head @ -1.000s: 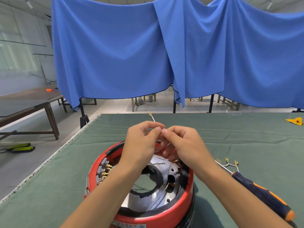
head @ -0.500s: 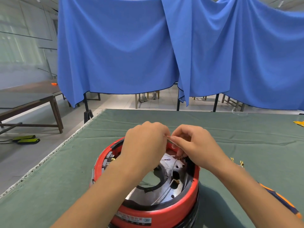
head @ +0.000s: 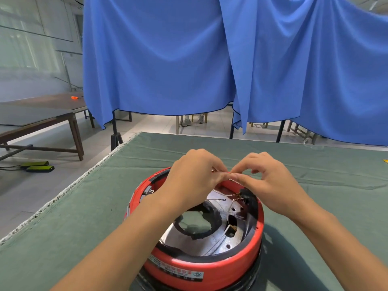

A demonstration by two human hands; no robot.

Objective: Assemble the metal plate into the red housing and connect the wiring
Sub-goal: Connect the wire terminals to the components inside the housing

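While the thin wire [head: 220, 171] stood up past the fingertips 1 second ago, both hands now pinch it between them, left hand [head: 195, 177] meeting right hand [head: 266, 181]. Below the fingers, the metal plate [head: 212, 227] sits inside the red housing [head: 210, 267], so wiring is likely under way.

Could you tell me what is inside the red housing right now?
Inside the red housing sits the metal plate, with a black ring around its central opening, loose white wires and a black connector block. The left hand covers the far-left interior.

Glossy red plastic housing [head: 212, 267], shiny metal plate [head: 212, 244]
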